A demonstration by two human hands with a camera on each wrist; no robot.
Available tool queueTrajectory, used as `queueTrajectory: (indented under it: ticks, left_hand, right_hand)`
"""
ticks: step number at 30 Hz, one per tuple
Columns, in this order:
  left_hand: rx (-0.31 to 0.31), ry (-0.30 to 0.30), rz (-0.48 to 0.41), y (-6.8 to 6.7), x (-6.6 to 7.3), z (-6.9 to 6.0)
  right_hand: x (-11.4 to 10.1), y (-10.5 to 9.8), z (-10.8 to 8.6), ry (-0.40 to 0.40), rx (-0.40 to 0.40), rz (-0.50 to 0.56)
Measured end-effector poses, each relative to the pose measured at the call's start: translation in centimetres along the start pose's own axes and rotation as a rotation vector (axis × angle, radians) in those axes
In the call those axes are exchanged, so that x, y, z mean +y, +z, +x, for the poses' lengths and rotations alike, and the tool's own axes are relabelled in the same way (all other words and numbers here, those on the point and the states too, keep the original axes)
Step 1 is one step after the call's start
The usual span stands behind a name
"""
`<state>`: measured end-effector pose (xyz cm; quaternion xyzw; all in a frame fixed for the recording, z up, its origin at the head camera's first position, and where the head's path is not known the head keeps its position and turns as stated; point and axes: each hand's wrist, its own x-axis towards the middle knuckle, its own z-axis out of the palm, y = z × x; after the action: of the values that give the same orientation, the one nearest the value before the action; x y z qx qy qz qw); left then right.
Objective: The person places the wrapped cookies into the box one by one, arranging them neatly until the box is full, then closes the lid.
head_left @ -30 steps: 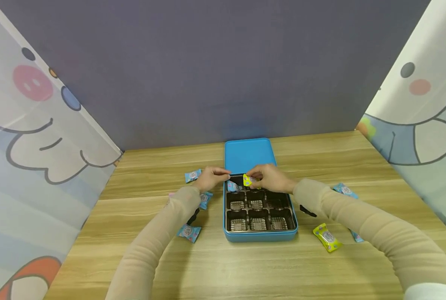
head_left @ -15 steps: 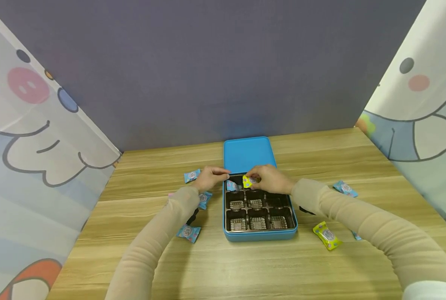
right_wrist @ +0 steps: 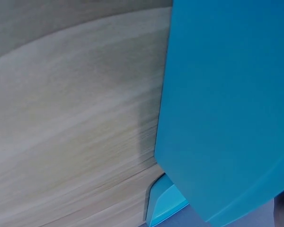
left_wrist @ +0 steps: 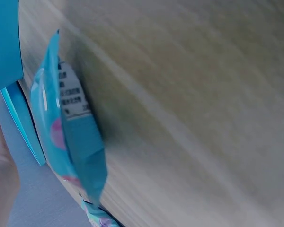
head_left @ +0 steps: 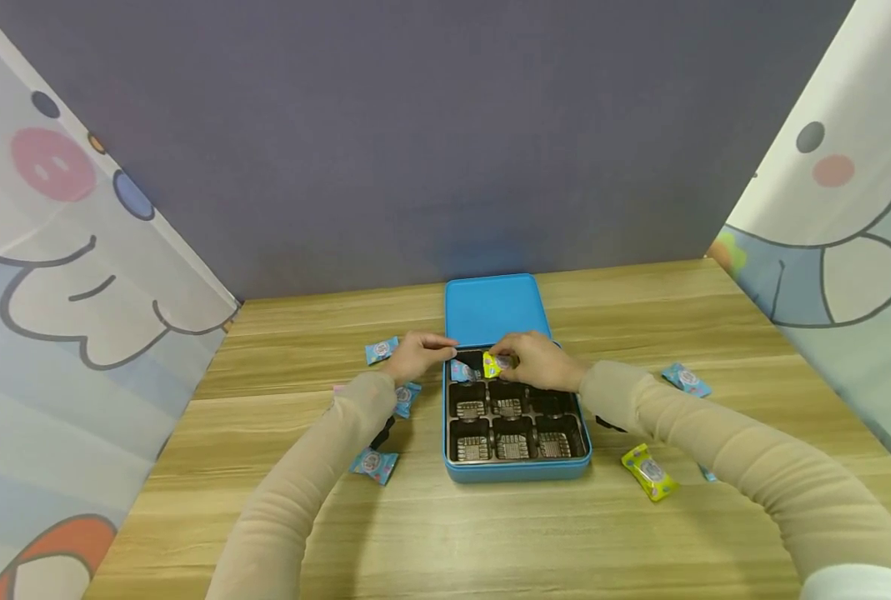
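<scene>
With one blue candy (head_left: 461,372) in the tin (head_left: 516,472) already, the right hand (head_left: 538,361) pinches a yellow candy (head_left: 492,364) just beside it, the straight-fingered left hand (head_left: 412,357) at the tin's corner, more candies (head_left: 373,465) unboxed on the tabletop (head_left: 520,542).

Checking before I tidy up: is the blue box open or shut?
Open. In the head view, its lid lies behind the blue box, leaving the black compartment tray inside exposed.

Tray (head_left: 490,418) glossy plastic; lid (head_left: 496,310) smooth; held packet (head_left: 491,366) shiny film; tabletop (head_left: 490,542) wood-grained; sleeve (head_left: 715,433) matt cloth
</scene>
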<state>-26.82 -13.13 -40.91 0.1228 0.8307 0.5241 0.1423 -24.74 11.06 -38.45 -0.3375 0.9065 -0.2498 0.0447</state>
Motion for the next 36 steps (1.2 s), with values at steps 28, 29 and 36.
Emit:
queueTrajectory:
  ticks: [28,29,36]
  left_hand:
    - [0.021,-0.038,0.038,0.4,0.0,0.3]
    - [0.020,-0.033,0.042,0.5,0.0,0.3]
    - [0.004,-0.032,0.011,0.1,0.8,-0.4]
  right_hand:
    - [0.3,-0.1,-0.7,-0.029,0.030,-0.005]
    - [0.4,-0.2,-0.8,-0.030,0.038,0.006]
    - [0.8,-0.7,-0.8,0.045,0.028,0.145]
